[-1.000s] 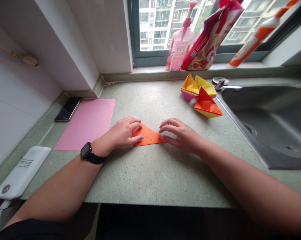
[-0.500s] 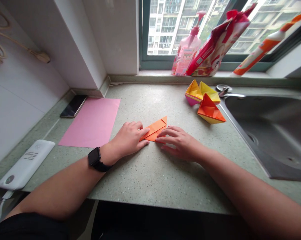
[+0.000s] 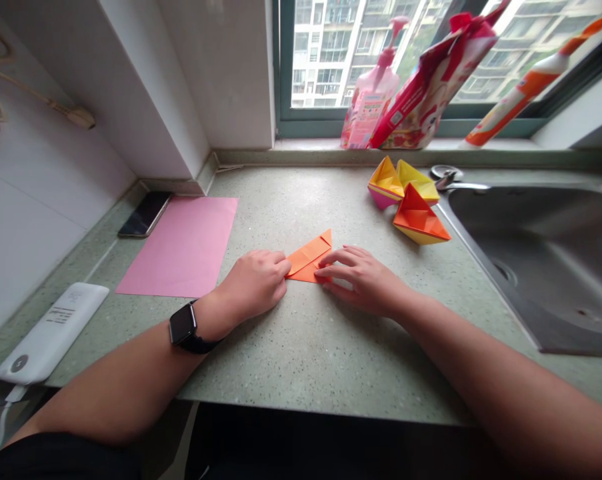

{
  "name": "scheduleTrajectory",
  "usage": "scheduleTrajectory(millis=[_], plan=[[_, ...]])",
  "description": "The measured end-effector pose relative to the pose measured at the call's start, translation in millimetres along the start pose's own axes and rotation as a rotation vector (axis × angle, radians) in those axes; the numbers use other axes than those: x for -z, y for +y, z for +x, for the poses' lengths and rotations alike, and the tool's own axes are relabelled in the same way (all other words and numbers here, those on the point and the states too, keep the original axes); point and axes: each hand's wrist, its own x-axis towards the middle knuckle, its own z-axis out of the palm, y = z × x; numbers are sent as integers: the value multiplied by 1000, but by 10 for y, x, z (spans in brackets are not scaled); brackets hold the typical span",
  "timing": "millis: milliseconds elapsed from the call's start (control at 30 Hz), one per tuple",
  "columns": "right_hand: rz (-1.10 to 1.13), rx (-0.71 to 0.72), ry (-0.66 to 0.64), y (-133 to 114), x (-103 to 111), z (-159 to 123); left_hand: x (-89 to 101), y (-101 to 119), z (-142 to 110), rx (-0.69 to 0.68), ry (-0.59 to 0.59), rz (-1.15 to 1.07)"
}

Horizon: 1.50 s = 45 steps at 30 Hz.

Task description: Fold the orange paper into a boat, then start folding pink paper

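Note:
A folded piece of orange paper (image 3: 308,257) lies on the speckled green countertop (image 3: 301,353), its pointed corner up and to the right. My left hand (image 3: 261,280), with a black watch on the wrist, is closed on the paper's left end, and the fingers cover that corner. My right hand (image 3: 358,277) rests at the paper's right edge with fingers apart and curved, the tips touching or just over it. Back to the right stand folded paper boats: a red-orange one (image 3: 421,220), an orange-and-pink one (image 3: 385,181) and a yellow one (image 3: 417,184).
A pink paper sheet (image 3: 183,250) lies at left, with a phone (image 3: 145,215) by its far corner. Nearer is a white power bank (image 3: 53,332) with a cable. A steel sink (image 3: 545,267) is at right. A pump bottle (image 3: 371,100), a red pouch (image 3: 431,93) and an orange-white tube (image 3: 523,100) stand on the sill.
My left hand has drawn back toward the paper's left end, its fingers now more curled. My right hand has hardly moved. The view has shifted slightly.

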Motion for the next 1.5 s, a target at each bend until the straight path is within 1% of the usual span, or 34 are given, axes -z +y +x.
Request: scheduleTrajectory(millis=[167, 333, 533, 667, 767, 833, 1000, 1100, 1333, 1500], plan=[[-25, -61, 11, 4, -8, -14, 53, -16, -16, 10, -22, 14], [-36, -73, 31, 4, 4, -1, 78, -13, -31, -6, -23, -56], [-103, -149, 45, 46, 25, 10, 12, 40, -21, -5, -9, -308], [-102, -156, 33, 58, 23, 8, -10, 36, -1, 88, 4, -473], [-67, -131, 38, 41, 22, 13, -19, 13, 21, 179, -2, -587], [-19, -88, 38, 13, 22, 17, -32, -6, 38, 212, -9, -652], [120, 68, 0, -74, 18, 24, -79, -48, 72, 222, -12, -737], [172, 126, -35, -100, 15, 23, -98, -63, 80, 232, -12, -781], [202, 123, -60, -104, 7, 24, -95, -99, 98, 225, -41, -862], [216, 133, -61, -118, 14, 29, -103, -116, 106, 224, -33, -807]])
